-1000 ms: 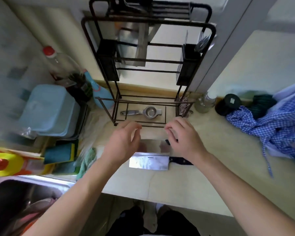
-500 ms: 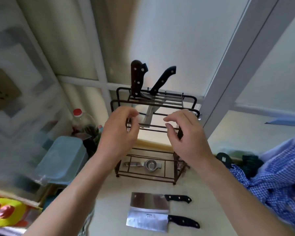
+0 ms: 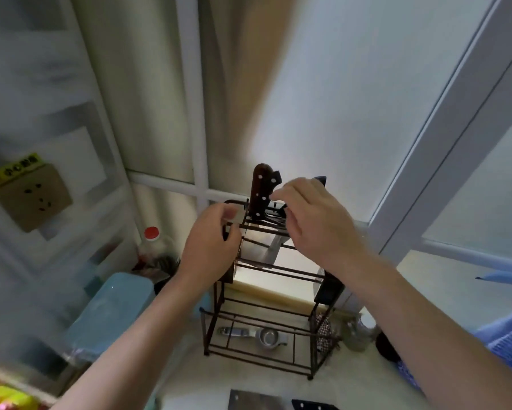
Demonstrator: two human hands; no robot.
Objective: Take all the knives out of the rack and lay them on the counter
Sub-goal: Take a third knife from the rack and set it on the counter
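At the bottom edge, 1 cleaver (image 3: 256, 400) already lies flat on the pale surface (image 3: 352, 380), with a black handle (image 3: 312, 405) just beside it; whether that handle belongs to a 2nd knife is cut off by the frame.

Farther in stands the black wire rack (image 3: 263, 329), a metal strainer (image 3: 268, 337) on its bottom shelf. The left hand (image 3: 210, 247) is at the rack's upper left rail, fingers (image 3: 229, 214) loosely curled and seemingly empty, though blur hides any contact. The right hand (image 3: 316, 223) hovers at the top, fingers (image 3: 281, 195) narrowed near the brown riveted handle (image 3: 262, 192) of a knife standing upright in its slot, not clearly gripping it. Another dark handle tip (image 3: 319, 180) peeks out behind that hand.

Risks, as I judge them: the light rack could tip or lift if a blade binds while drawn upward without the left hand bracing it; the blade could scrape the wires or swing toward the left forearm; a loose pinch on the handle could drop the knife onto the cleaver below.
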